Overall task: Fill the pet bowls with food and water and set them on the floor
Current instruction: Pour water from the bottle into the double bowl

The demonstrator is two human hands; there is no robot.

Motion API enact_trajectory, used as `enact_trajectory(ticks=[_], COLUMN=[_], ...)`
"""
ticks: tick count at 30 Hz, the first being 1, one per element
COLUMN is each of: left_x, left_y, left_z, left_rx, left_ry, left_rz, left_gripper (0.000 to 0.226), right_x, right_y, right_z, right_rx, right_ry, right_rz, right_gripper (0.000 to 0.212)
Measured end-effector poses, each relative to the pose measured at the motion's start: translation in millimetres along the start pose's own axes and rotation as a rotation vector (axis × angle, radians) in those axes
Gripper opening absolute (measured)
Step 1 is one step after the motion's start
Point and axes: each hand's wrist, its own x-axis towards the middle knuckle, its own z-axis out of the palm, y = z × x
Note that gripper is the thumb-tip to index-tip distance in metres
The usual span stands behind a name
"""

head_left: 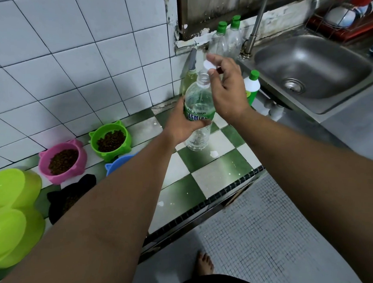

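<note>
- Left hand [182,125] is wrapped around the green-labelled clear plastic water bottle [198,111], holding it upright over the green-and-white checkered tile counter [214,174].
- Right hand [227,87] pinches the white bottle cap [209,66] just above the open neck.
- Green cat-eared bowl [109,141] and pink cat-eared bowl [62,161], both with brown kibble, sit by the wall.
- Steel sink [312,71] is off to the right.

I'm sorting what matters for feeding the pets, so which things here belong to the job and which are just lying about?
Job:
water bottle in left hand
white cap in right hand
pink bowl and green bowl, with kibble
blue bowl
black bowl

Lying about:
green-capped bottles
sink
dish rack
</note>
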Motion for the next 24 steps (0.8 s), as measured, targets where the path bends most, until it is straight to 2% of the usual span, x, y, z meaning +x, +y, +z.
enact_trajectory(ticks=[3,6,8,10,12,13,16,24], left_x=[-3.5,-9.0,-12.6,-13.8,-12.1,-10.2,-9.6,-8.9], left_y=[-0.8,-2.9,-4.2,-5.2,-7.3,-9.5,-11.2,-10.0], left_z=[0.4,2.3,4.9,5.8,6.6,6.8,8.5,9.6], left_rx=[-0.006,-0.007,-0.031,-0.046,-0.050,-0.050,-0.054,-0.056], left_ry=[-0.005,0.009,0.020,0.030,0.040,0.048,0.046,0.084], left_rz=[-0.004,0.008,0.008,0.004,0.016,0.028,0.048,0.065], left_gripper=[0.097,0.101,0.104,0.103,0.100,0.098,0.094,0.096], right_x=[-10.1,-49.9,-86.3,-122.8,-155.9,-167.3,-178.8,-171.5], right_y=[23.7,64.5,96.4,119.1,133.3,138.2,147.6,166.0], right_z=[0.5,6.7,10.1,14.5,19.7,22.2,31.3,44.1], right_rx=[0.094,0.005,-0.130,-0.253,-0.274,-0.263,-0.227,-0.431], right_ry=[0.167,0.234,0.112,-0.104,-0.286,-0.324,-0.305,-0.369], right_rz=[0.165,0.357,0.441,0.481,0.499,0.509,0.544,0.438], right_gripper=[0.034,0.036,0.036,0.038,0.040,0.039,0.034,0.039])
